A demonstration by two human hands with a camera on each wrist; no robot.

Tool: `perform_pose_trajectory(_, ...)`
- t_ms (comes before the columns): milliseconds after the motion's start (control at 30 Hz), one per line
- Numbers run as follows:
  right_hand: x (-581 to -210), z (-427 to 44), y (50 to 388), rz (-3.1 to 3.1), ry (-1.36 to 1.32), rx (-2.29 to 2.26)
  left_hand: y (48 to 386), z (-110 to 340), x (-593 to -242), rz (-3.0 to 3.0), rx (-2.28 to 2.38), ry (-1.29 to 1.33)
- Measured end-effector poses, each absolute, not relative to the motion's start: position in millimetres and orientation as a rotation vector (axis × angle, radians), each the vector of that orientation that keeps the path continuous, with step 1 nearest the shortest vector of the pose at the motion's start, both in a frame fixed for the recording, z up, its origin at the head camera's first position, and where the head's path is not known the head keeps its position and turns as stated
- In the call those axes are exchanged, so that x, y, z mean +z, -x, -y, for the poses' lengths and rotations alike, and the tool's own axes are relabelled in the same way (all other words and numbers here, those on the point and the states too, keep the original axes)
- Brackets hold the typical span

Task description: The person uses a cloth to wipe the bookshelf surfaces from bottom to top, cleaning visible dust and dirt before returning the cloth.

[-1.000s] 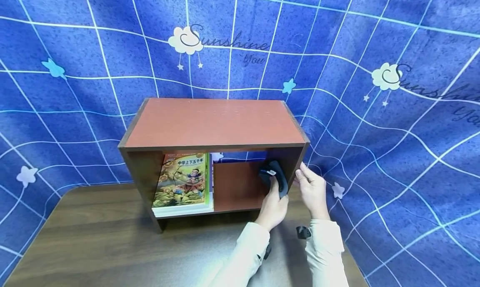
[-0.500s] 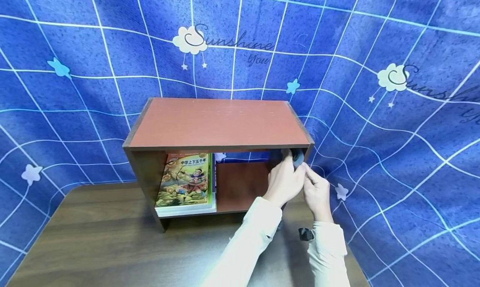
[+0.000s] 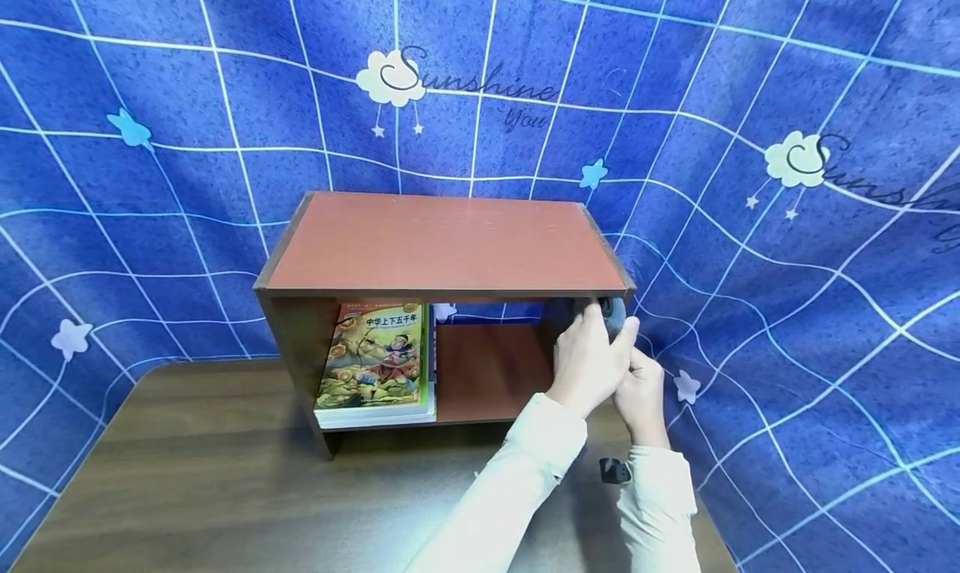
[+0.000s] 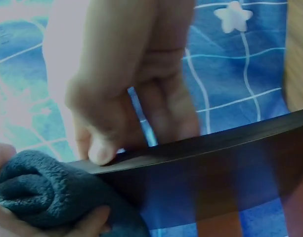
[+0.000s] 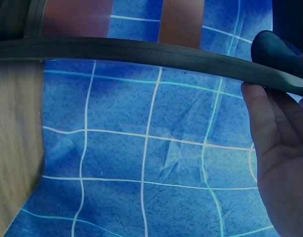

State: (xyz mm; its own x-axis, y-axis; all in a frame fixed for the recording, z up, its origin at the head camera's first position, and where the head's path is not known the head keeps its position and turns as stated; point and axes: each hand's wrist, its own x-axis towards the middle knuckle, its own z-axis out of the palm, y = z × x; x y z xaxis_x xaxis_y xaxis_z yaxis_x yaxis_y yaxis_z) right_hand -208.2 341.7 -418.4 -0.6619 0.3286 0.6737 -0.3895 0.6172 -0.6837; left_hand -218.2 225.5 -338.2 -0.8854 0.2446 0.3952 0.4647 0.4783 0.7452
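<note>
My left hand [image 3: 592, 356] holds a folded dark teal cloth [image 3: 612, 313] at the upper front corner of the shelf's right side panel. In the left wrist view, fingers curl round the rolled cloth [image 4: 47, 190], which lies against the panel's inner face. My right hand [image 3: 642, 398] grips that panel [image 4: 205, 148] from outside, partly behind the left hand in the head view. Its thumb sits at the front edge in the left wrist view. In the right wrist view the right hand [image 5: 280, 153] has fingers against the outer face. The brown wooden shelf [image 3: 450, 244] has a reddish top.
Illustrated books [image 3: 375, 356] with Chinese lettering stand at the left inside the shelf. The shelf stands on a wood-grain table [image 3: 225, 473]. Behind and to the right hangs a blue curtain [image 3: 750, 265] with white lines, stars and clouds.
My left hand has moved up and right with the cloth, from the lower inner part of the side panel to its upper front corner. The right hand stays on the panel, slightly lower.
</note>
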Motion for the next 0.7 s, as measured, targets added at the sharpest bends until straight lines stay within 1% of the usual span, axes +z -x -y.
perform_pose_trajectory(133,-419.3,-341.9,208.0,2.022,-0.030,1.124,219.3,-227.0,-350.8,2.413,-1.401,0.617)
perform_pose_trajectory(333,-416.6,-343.6,206.8,2.039,-0.006,1.235,219.9,-223.8,-379.7,2.357,-1.511,0.717)
perform_pose_trajectory(533,-412.6,-341.6,207.8,2.048,0.009,1.334,218.4,-222.7,-420.2,2.352,-1.615,0.717)
perform_pose_trajectory(700,-412.7,-337.4,206.8,1.963,-0.051,1.532,218.7,-221.3,-459.2,2.392,-1.705,0.674)
